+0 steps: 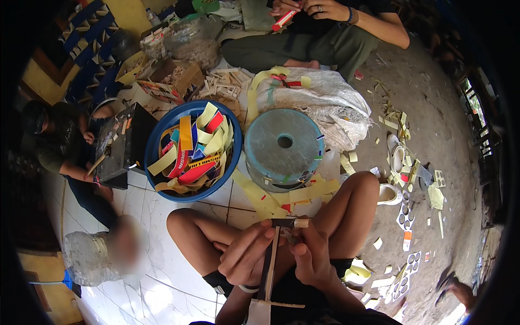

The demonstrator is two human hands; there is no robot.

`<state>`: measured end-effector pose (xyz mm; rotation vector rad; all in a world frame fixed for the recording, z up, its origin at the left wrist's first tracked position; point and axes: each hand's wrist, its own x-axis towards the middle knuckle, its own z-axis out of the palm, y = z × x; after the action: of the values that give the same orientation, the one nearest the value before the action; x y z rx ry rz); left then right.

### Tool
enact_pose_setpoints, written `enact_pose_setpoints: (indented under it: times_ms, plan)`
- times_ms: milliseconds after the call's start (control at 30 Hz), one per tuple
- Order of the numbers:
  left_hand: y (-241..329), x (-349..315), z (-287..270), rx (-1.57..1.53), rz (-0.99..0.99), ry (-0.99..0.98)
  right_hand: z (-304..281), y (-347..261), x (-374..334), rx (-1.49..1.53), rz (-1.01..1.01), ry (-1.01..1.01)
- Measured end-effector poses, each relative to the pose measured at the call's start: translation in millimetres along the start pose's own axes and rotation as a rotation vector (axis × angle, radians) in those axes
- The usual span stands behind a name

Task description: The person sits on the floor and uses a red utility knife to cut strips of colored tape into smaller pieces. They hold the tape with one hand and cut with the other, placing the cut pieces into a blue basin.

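Observation:
Over my lap, my left hand (246, 257) is closed round a narrow wooden piece (268, 265), a long strip with a dark face and pale edges. A short dark crosspiece with a bare wood end (301, 222) tops it. My right hand (312, 259) pinches close to that end, and a small pale scrap, which I cannot make out well, shows between its fingers. At the strip's lower end lies a thin wooden stick (287, 305) crosswise, beside a white part (259, 314). Beyond my knees stands an upturned round blue-grey tub (271, 130) with a hole in its top.
A blue basin (149, 162) of coloured paper strips stands left of the tub. Behind are a cardboard box (179, 89), wood pieces (225, 84) and a white sack (330, 103). One person sits opposite with a red piece (284, 20); another sits left. Shoes (389, 194) and scraps lie right.

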<state>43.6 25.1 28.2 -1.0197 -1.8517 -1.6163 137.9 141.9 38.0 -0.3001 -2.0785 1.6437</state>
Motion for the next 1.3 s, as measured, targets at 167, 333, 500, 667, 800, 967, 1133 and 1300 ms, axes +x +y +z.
enact_pose_setpoints:
  times_ms: [167, 333, 500, 667, 800, 967, 1133, 1300]
  plan:
    - [4.0, 5.2, -2.9, 0.000, 0.031, -0.019, -1.6, -3.1, 2.0, -0.213, -0.165, -0.033]
    - [0.0, 6.6, -3.8, -0.001, 0.094, -0.013, 5.0, -1.9, 3.3, -0.451, -0.463, 0.101]
    - [-4.2, 0.9, -6.3, -0.021, 0.148, -0.003, 5.4, -7.2, 2.9, -0.414, -0.396, 0.060]
    - [-10.8, -7.2, 0.2, -0.088, 0.173, 0.119, 7.4, -12.1, 3.0, -0.202, -0.185, 0.030]
    - [-9.8, -9.7, -4.7, -0.077, 0.138, 0.061, 9.9, -11.8, 4.4, -0.431, -0.402, 0.111]
    - [-8.3, -8.2, -6.9, -0.051, 0.148, 0.041, 9.6, -15.5, 5.7, -0.285, -0.231, 0.075]
    - [-11.7, -3.1, -7.7, -0.054, 0.159, 0.029, 9.8, -22.6, 6.5, -0.194, -0.110, 0.059]
    - [-16.2, 2.6, -11.8, -0.053, 0.200, -0.012, 7.4, -25.2, 7.3, -0.225, -0.122, 0.064]
